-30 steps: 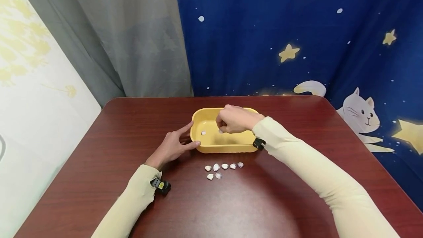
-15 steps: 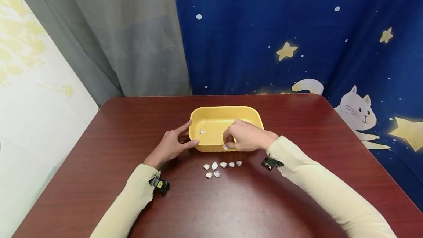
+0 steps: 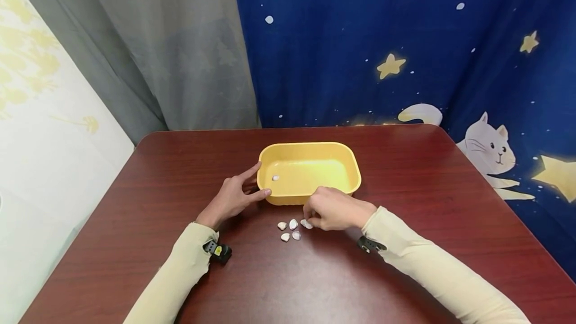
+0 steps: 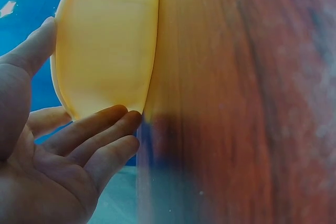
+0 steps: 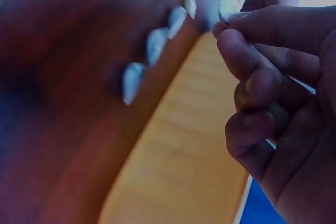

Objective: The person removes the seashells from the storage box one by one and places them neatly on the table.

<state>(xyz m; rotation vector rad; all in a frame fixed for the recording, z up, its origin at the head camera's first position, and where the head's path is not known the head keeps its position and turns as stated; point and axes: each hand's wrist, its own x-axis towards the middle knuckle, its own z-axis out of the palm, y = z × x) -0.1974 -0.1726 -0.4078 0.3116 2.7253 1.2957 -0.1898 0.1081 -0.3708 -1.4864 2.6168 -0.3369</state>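
Observation:
A yellow plastic tub [image 3: 288, 200] stands lengthwise across the table, with one small white shell [image 3: 275, 178] inside near its left end. My left hand [image 3: 231, 198] rests against that left end, fingers mostly straight, thumb at the front corner of the rim. In front of the tub, my right hand [image 3: 339, 209] pinches a small pale seashell [image 5: 228, 8] between thumb and index finger. It is low over the table, at the upper row of shells. To its left lie several loose seashells [image 3: 293, 224] in two short rows; the right hand covers the row's right part.
The dark red wooden table [image 3: 180, 164] has rounded back corners. Behind it hang a grey curtain [image 3: 193, 54] and a blue curtain [image 3: 324, 54] with stars and a cat. A white patterned wall [image 3: 31, 164] runs along the left.
My right hand has come from above the tub's inside, over the front rim, down to the shells on the table, carrying a shell. My left hand stays at the tub's left end.

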